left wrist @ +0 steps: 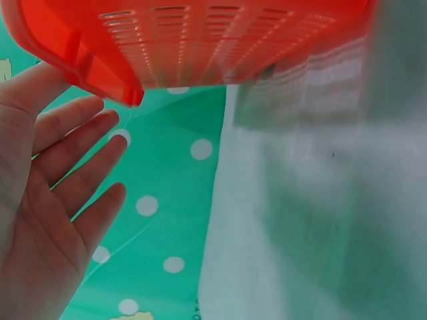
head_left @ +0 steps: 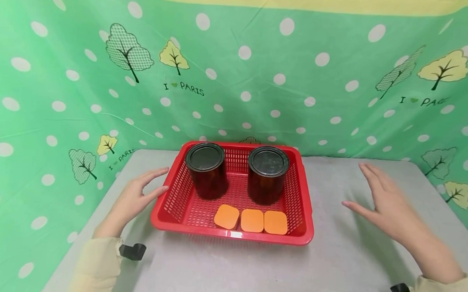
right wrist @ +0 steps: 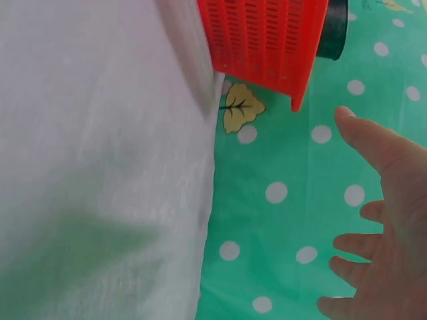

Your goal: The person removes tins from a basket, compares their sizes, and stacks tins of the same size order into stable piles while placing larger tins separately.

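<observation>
Grey-white table with red perforated plastic basket

A green polka-dot curtain printed with trees and "I PARIS" lettering backs the table. The basket sits at the far middle of the table, between the two hands. Inside, two dark-brown cylindrical canisters with black lids stand upright along the far side: left canister, right canister, a gap between them. Along the near wall are three orange-topped containers: left container, slightly turned; middle container; right container, just beside the middle one. Left hand: fingers extended, thumb spread, positioned at the left rim of the basket; firm contact cannot be confirmed. Right hand: held wide with thumb apart, holding nothing, well clear of the basket's right side. Cream sleeves cover both forearms
</observation>
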The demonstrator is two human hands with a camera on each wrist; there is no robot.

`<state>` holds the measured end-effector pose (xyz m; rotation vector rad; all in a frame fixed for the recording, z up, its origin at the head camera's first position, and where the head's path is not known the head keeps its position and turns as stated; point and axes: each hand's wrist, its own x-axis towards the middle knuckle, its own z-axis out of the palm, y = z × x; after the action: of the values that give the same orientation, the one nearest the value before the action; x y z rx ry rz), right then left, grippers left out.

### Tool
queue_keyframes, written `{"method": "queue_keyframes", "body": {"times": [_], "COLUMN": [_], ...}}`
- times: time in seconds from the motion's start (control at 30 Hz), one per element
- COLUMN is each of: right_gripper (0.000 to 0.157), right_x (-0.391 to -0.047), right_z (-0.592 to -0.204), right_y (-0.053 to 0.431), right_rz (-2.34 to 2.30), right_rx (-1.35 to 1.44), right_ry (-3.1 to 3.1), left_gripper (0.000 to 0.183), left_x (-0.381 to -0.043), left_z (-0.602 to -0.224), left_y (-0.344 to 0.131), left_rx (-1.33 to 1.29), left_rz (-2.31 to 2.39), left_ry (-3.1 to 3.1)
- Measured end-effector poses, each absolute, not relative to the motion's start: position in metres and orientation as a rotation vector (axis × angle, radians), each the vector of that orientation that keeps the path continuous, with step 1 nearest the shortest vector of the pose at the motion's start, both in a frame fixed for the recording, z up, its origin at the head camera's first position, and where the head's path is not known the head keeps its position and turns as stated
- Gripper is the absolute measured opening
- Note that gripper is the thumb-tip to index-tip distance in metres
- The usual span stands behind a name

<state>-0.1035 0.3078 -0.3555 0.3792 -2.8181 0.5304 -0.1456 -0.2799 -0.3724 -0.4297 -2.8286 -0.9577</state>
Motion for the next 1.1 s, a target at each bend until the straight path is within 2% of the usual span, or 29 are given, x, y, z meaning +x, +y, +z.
{"method": "queue_keyframes", "body": {"times": [0.47,0.7,1.1], "right_gripper": [0.092,0.088,0.08], "right_x": [-0.098,-0.103,-0.121], "right_z": [-0.345,-0.332,-0.315], "right_y": [0.281,0.261,0.239], "right_rz": [0.743,0.851,1.119], "right_rx": [0.329,0.339,0.346], "right_ry": [-2.789,-2.723,-2.681], "left_gripper": [0.053,0.055,0.054], "left_x": [-0.143,-0.142,-0.147], "left_z": [-0.383,-0.382,-0.387], "left_y": [-0.274,-0.276,-0.274], "left_rx": [-0.313,-0.222,-0.21], "left_rz": [-1.459,-1.512,-1.593], "left_ry": [-2.729,-2.746,-2.691]}}
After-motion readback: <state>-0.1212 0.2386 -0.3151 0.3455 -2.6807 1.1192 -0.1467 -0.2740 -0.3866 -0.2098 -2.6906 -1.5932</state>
